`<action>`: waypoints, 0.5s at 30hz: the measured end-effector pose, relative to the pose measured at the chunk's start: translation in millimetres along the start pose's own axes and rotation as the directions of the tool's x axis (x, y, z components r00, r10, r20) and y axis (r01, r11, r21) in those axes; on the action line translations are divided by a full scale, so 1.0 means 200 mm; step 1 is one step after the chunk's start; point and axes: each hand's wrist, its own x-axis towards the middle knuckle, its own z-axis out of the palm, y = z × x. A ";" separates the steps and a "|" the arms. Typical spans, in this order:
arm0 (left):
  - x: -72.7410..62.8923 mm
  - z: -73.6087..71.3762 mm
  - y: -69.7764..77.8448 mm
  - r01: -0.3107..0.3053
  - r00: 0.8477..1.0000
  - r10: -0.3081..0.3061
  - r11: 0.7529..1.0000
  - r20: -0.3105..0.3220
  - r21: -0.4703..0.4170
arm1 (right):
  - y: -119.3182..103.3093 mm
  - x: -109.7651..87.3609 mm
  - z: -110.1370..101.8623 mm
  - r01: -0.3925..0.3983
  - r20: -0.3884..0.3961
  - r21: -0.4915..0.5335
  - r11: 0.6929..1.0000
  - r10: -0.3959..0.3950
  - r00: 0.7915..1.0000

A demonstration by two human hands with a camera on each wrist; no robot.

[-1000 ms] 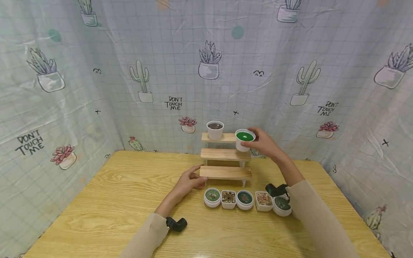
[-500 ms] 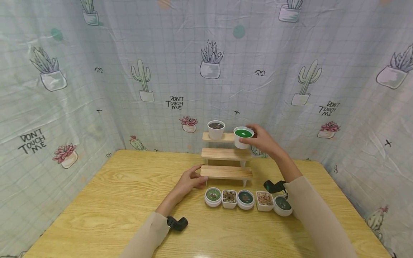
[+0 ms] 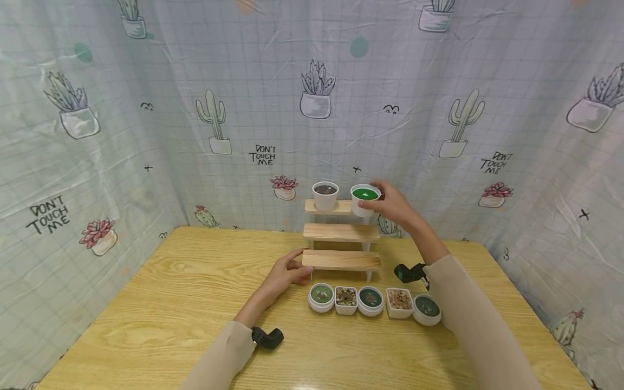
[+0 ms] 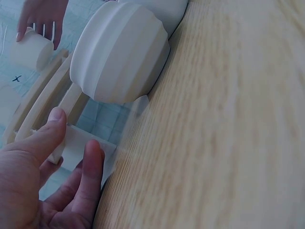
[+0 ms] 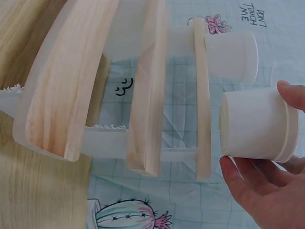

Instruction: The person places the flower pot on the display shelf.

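My right hand (image 3: 394, 206) grips a white round pot with a green top (image 3: 364, 193), thumb in front and fingers at the side. In the right wrist view a small gap separates the pot's base from the top step. Three wooden steps on white legs form a tiered stand (image 3: 341, 260). On the left of its top step stands another white pot with a dark filling (image 3: 325, 199). At the stand's lower left end, my left hand (image 3: 283, 276) holds the bottom step; in the left wrist view its thumb (image 4: 55, 119) lies at the step's end and its fingers are beside the white leg.
Before the stand a row of small pots includes a green-filled round pot (image 3: 321, 297), a square pebble pot (image 3: 346, 300), a dark-green round pot (image 3: 370, 301), a square pot with pinkish gravel (image 3: 400, 303) and another round pot (image 3: 427, 310). A cactus-print curtain (image 3: 244, 108) hangs behind the table (image 3: 195, 292).
My right hand has raised the green-topped pot and carried it slightly left, over the right part of the top step. My left hand has stayed at the stand.
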 end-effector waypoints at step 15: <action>0.00 0.01 0.01 0.011 1.000 -0.011 1.000 -0.011 -0.006 | 0.01 0.11 0.01 -0.065 -0.013 -0.056 0.996 0.064 0.998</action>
